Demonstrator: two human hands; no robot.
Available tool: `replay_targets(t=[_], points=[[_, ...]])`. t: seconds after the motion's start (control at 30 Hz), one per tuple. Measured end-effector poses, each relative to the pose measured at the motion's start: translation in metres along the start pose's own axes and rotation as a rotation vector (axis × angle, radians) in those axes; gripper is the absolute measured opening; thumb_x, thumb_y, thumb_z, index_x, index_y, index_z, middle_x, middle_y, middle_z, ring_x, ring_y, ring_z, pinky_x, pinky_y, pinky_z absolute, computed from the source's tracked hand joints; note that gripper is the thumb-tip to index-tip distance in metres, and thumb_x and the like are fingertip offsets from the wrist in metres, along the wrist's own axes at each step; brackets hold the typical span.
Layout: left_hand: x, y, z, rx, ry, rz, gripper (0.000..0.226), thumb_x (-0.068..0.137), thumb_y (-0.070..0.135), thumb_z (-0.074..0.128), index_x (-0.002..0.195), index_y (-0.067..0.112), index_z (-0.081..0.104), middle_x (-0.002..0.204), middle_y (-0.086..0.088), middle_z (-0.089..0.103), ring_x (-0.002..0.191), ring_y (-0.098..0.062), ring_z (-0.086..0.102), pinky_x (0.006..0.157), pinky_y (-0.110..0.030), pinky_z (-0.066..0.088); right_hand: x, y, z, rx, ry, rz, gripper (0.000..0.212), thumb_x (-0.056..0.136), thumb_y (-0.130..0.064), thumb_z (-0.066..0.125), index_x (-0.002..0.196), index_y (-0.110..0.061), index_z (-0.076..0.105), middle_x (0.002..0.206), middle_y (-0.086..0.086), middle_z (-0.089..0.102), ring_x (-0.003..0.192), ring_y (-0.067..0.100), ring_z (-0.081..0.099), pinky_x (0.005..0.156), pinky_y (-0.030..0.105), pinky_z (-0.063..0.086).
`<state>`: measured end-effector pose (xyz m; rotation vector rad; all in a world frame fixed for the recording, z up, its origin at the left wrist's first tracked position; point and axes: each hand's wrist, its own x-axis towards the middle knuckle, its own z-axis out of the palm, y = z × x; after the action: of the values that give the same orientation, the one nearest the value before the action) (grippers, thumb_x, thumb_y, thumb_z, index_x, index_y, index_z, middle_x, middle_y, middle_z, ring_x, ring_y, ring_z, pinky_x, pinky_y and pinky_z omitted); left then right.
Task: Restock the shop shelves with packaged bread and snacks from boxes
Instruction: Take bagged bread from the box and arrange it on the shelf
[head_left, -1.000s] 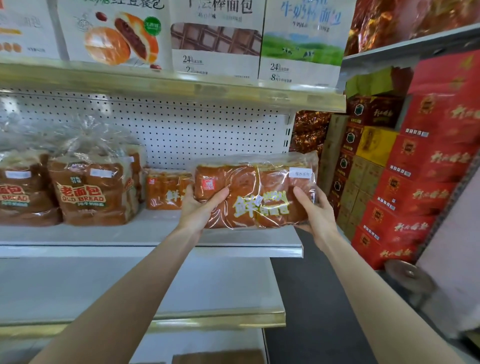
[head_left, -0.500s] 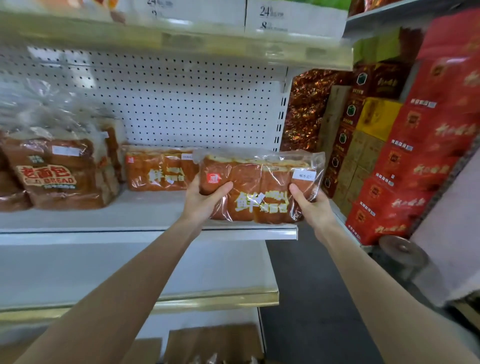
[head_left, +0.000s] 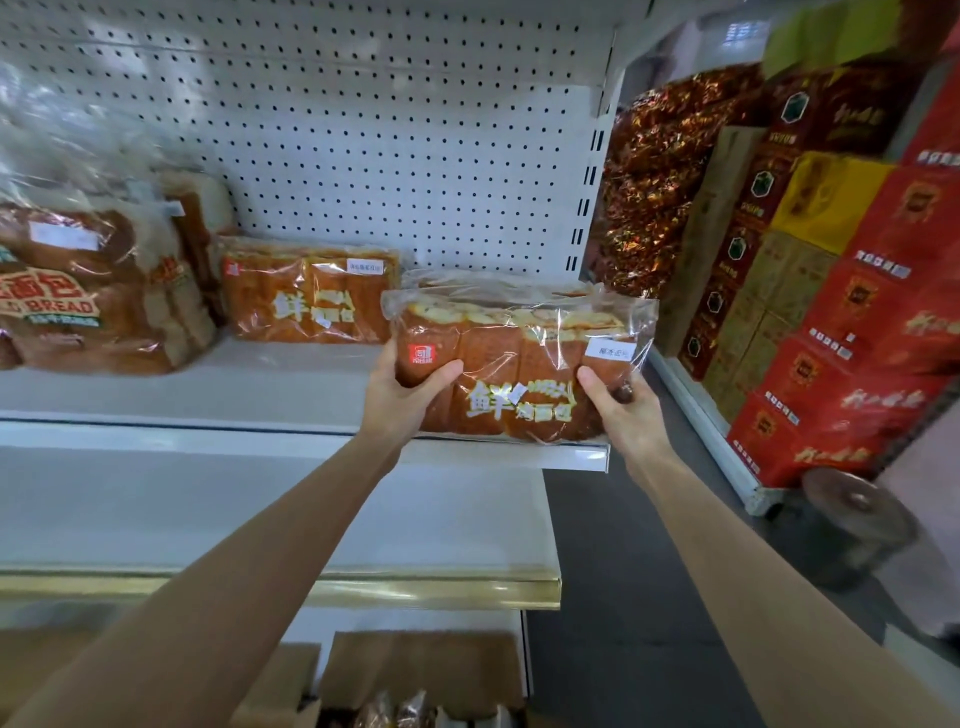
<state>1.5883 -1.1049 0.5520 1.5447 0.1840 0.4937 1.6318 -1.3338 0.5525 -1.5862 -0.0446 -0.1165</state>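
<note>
Left hand (head_left: 402, 397) and right hand (head_left: 626, 415) each grip one end of a clear-wrapped bread pack (head_left: 519, 374), thumbs on its printed face and fingers curled behind. The pack sits between the hands at the right end of a white shelf (head_left: 208, 395), its lower edge right at the shelf's front lip; whether it is resting there cannot be told. Its long axis runs left to right, parallel to the lip, with the printed face towards the person and the split crust upward. Behind the hands stands a white pegboard panel (head_left: 389, 130). Just beyond the left hand a matching pack (head_left: 306, 296) lies on the same shelf, and further left a bagged loaf (head_left: 88, 291). Below the forearms are a lower shelf (head_left: 260, 519) and an open cardboard box (head_left: 415, 670). Right of the right hand, red cartons (head_left: 857, 338) are stacked over a dark floor (head_left: 649, 597). Compared with half a second ago, both grips are unchanged, the upper shelf has left the view, and more of the box shows.
</note>
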Motion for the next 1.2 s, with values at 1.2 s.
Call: replay_targets(t=[1.2], points=[[0.014, -0.035, -0.020, 0.069, 0.025, 0.010, 0.065, 0.083, 0.021, 0.075, 0.141, 0.017, 0.045, 0.129, -0.003, 0.060, 0.120, -0.017, 0.055, 0.097, -0.028, 0.050, 0.014, 0.034, 0.009, -0.140, 0.021, -0.147, 0.072, 0.081, -0.035, 0.076, 0.144, -0.026, 0.042, 0.134, -0.006, 0.059, 0.123, 0.011, 0.055, 0.107, 0.039, 0.045]])
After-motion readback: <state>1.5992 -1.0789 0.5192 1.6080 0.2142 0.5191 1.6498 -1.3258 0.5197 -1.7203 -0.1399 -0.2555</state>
